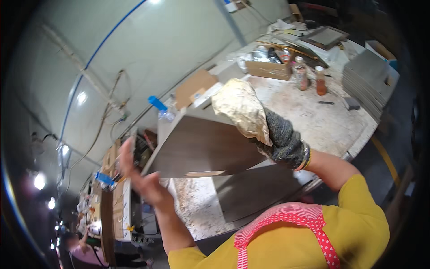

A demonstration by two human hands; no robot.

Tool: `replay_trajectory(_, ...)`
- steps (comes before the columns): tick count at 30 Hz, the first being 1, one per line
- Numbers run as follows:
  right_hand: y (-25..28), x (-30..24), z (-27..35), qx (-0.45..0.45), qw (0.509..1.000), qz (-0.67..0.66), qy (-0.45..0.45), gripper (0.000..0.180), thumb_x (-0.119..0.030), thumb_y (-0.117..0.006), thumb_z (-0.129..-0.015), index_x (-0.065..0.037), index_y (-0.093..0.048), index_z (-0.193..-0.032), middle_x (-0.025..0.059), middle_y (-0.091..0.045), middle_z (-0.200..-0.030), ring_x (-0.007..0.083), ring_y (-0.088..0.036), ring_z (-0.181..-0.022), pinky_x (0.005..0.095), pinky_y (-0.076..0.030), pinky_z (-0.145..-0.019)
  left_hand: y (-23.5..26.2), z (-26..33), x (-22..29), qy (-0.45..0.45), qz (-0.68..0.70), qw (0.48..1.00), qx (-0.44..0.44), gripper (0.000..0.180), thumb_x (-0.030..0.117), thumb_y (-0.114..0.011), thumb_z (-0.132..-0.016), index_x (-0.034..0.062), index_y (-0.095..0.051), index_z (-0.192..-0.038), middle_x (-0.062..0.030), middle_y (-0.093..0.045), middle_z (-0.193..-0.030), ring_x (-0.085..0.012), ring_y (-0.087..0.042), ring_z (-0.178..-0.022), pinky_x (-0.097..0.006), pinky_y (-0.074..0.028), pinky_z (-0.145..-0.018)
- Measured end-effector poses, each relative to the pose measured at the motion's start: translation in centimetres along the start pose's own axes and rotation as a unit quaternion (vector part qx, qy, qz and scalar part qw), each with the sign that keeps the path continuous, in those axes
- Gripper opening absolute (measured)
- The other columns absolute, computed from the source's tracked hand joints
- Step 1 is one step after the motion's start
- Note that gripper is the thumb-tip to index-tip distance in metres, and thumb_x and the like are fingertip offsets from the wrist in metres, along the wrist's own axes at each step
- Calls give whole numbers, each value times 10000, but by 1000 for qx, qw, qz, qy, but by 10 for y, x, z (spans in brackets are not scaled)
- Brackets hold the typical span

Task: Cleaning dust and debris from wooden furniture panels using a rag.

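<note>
I hold a dark brown wooden panel [201, 145] lifted and tilted above the workbench. My right hand [251, 114], in a worn yellow-and-grey work glove, grips the panel's upper edge. My bare left hand [139, 177] supports the panel's lower left edge with fingers spread against it. Another grey-brown panel [255, 190] lies flat on the bench below the lifted one.
The stained white workbench [313, 112] carries a cardboard box of tools [271, 67], two bottles [309, 76], a stack of grey panels [367, 80] and a framed panel [324, 36]. A blue-capped bottle [159, 107] and cardboard [195, 87] sit by the wall. Another person [83, 251] works far lower left.
</note>
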State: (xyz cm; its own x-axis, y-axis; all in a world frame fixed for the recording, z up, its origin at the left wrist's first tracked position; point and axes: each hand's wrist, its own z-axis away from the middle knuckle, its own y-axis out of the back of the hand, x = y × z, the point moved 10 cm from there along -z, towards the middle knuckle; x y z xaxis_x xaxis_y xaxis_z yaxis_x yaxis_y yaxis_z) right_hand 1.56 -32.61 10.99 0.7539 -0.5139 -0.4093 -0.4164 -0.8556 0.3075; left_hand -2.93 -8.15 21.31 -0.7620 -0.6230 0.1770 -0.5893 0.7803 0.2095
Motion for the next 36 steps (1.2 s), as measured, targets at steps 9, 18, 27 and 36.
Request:
replay_trajectory(9, -53, -100, -68, -171, 953, 21, 250, 492, -126, -508, -742, -30, -416, -1215, 193, -523, -1074, 336, -509, -1015, 405, -394, -876, -4, 19, -43, 104, -10, 994, 42, 347, 312, -395, -920, -14, -512, -888, -53, -522, -693, -115, -463, -618, -236, -364, -557)
replay_trajectory(18, -53, -19, -32, -199, 944, 207, 165, 435, -132, -519, -720, -19, -471, -1137, 152, -546, -1021, 287, -541, -952, 377, -435, -820, 42, 78, -143, 211, -3, 967, 145, 254, 126, -361, -927, -61, -465, -1064, -74, -529, -858, -131, -496, -802, -230, -399, -739)
replay_trajectory(27, 31, 80, 31, -166, 975, 122, -89, 433, -120, -581, -774, -11, -457, -1175, 148, -525, -1112, 283, -493, -1044, 362, -391, -889, 44, 111, -180, 224, 40, 959, 169, 407, 220, -312, -951, -53, -328, -1252, -146, -414, -1202, -201, -415, -1097, -299, -335, -947)
replay_trajectory(36, -2, 108, 67, 41, 972, -101, -207, 435, -141, -484, -842, -7, -395, -1246, 139, -462, -1208, 255, -480, -1031, 361, -375, -901, 46, 144, -163, 355, 3, 912, 207, 569, 415, -334, -922, -78, -382, -1201, -174, -451, -1181, -226, -470, -1017, -315, -379, -887)
